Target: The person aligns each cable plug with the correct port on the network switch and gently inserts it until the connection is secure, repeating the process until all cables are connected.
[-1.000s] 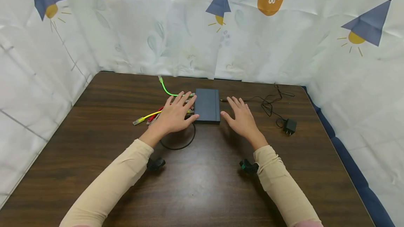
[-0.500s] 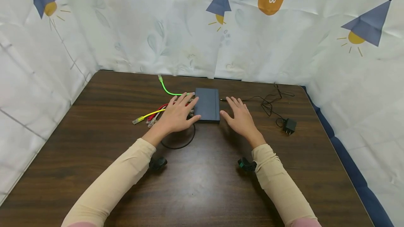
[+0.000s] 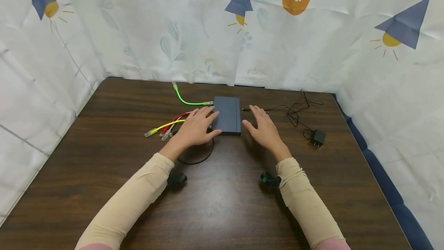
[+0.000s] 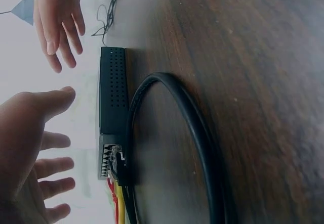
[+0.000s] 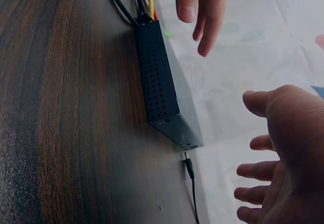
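Note:
A dark blue-grey network switch point(image 3: 227, 115) lies flat on the table between the hands. My left hand point(image 3: 195, 128) hovers above its left side, fingers spread, partly hiding the cables plugged in there. Green point(image 3: 189, 103), yellow point(image 3: 163, 127), red point(image 3: 177, 118) and pale network cables run out to the left. A thick black cable point(image 4: 190, 115) loops toward the front from that same port side. My right hand point(image 3: 263, 130) is held in the air just right of the switch, fingers extended, holding nothing. Beyond its fingertips, a black barrel plug point(image 5: 189, 167) lies close to the switch's right side.
The plug's thin cord point(image 3: 293, 115) tangles toward the back right and ends at a black power adapter point(image 3: 318, 137). Printed white fabric point(image 3: 204, 41) hangs behind and beside the brown wooden table point(image 3: 215, 211). Dark camera mounts sit under both wrists.
My left hand has shifted slightly to the right and nearer, uncovering the green cable's plug by the switch. The right hand has barely moved.

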### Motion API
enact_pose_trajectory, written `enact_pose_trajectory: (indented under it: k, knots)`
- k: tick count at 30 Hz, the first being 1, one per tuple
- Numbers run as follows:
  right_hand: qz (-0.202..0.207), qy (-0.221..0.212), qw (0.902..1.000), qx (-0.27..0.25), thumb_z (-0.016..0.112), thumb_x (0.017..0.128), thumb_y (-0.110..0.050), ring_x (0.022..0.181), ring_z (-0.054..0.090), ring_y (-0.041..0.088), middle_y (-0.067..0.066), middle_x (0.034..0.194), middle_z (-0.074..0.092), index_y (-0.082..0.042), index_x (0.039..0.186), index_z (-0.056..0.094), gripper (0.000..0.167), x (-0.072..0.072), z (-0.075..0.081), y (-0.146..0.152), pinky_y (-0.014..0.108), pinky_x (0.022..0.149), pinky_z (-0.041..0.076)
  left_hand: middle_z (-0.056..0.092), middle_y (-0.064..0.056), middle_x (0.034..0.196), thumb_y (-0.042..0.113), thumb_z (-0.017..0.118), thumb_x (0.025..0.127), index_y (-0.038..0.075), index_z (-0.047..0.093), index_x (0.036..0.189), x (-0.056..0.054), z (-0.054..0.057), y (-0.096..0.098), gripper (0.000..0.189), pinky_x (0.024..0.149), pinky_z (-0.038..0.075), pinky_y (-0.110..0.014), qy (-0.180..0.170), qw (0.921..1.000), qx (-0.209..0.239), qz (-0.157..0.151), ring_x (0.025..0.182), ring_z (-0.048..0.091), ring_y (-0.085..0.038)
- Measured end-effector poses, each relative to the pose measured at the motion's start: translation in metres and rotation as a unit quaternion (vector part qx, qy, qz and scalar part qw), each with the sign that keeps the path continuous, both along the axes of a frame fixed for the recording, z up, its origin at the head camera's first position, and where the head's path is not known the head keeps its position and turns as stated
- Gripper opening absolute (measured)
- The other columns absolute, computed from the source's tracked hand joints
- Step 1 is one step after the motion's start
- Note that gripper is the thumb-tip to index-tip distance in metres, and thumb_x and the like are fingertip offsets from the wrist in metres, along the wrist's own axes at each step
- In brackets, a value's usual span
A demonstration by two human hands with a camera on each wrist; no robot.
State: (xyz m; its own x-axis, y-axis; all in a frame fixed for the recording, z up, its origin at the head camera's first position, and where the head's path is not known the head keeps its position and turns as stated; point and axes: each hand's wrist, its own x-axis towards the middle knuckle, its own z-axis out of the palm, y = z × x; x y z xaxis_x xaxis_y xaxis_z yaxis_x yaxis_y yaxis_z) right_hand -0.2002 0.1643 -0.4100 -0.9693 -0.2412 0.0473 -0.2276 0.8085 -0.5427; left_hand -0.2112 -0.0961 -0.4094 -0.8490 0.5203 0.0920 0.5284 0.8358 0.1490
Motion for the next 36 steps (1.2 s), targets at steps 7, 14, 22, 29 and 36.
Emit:
enact_pose_trajectory:
  k: [7, 14, 22, 29, 36]
  knots:
    - [-0.01, 0.001, 0.9994, -0.033, 0.046, 0.099, -0.048, 0.145, 0.03, 0.033, 0.008, 0.158, 0.03, -0.019, 0.153, 0.029, 0.064, -0.002, -0.003, 0.001, 0.058, 0.115, 0.025, 0.036, -0.012, 0.154, 0.056, 0.055, 0.092, 0.013, 0.044, 0.146, -0.001, -0.003, 0.005, 0.07, 0.117, 0.026, -0.052, -0.009, 0.9998, 0.013, -0.008, 0.143, 0.033, -0.033]
    - [-0.016, 0.01, 0.9988, -0.045, 0.047, 0.1, -0.046, 0.143, 0.033, 0.034, 0.009, 0.156, 0.034, -0.018, 0.151, 0.033, 0.061, -0.006, -0.007, 0.0, 0.055, 0.114, 0.029, 0.039, -0.013, 0.152, 0.054, 0.06, 0.09, 0.012, 0.046, 0.144, -0.002, -0.007, 0.008, 0.07, 0.117, 0.027, -0.05, -0.017, 0.9994, 0.027, -0.015, 0.142, 0.035, -0.034]
    - [-0.021, 0.006, 0.9969, -0.075, 0.048, 0.1, -0.041, 0.144, 0.033, 0.032, 0.01, 0.155, 0.037, -0.013, 0.149, 0.037, 0.058, -0.01, -0.009, -0.001, 0.052, 0.115, 0.03, 0.04, -0.013, 0.152, 0.05, 0.066, 0.088, 0.012, 0.048, 0.143, -0.007, -0.008, 0.01, 0.07, 0.115, 0.029, -0.052, -0.042, 0.9982, 0.04, -0.013, 0.142, 0.036, -0.034]
    - [-0.025, -0.001, 0.9956, -0.09, 0.048, 0.1, -0.04, 0.144, 0.032, 0.031, 0.009, 0.155, 0.037, -0.017, 0.149, 0.036, 0.055, -0.013, -0.012, -0.002, 0.052, 0.115, 0.03, 0.039, -0.011, 0.152, 0.048, 0.067, 0.087, 0.013, 0.048, 0.143, -0.009, -0.008, 0.009, 0.069, 0.116, 0.03, -0.05, -0.06, 0.9967, 0.053, -0.006, 0.143, 0.035, -0.032]
    - [-0.031, -0.008, 0.9942, -0.102, 0.048, 0.1, -0.04, 0.145, 0.031, 0.031, 0.008, 0.155, 0.036, -0.018, 0.15, 0.035, 0.056, -0.017, -0.014, -0.004, 0.052, 0.115, 0.03, 0.041, -0.012, 0.151, 0.046, 0.07, 0.086, 0.013, 0.052, 0.14, -0.01, -0.011, 0.01, 0.066, 0.115, 0.031, -0.05, -0.064, 0.9958, 0.065, -0.009, 0.142, 0.036, -0.033]
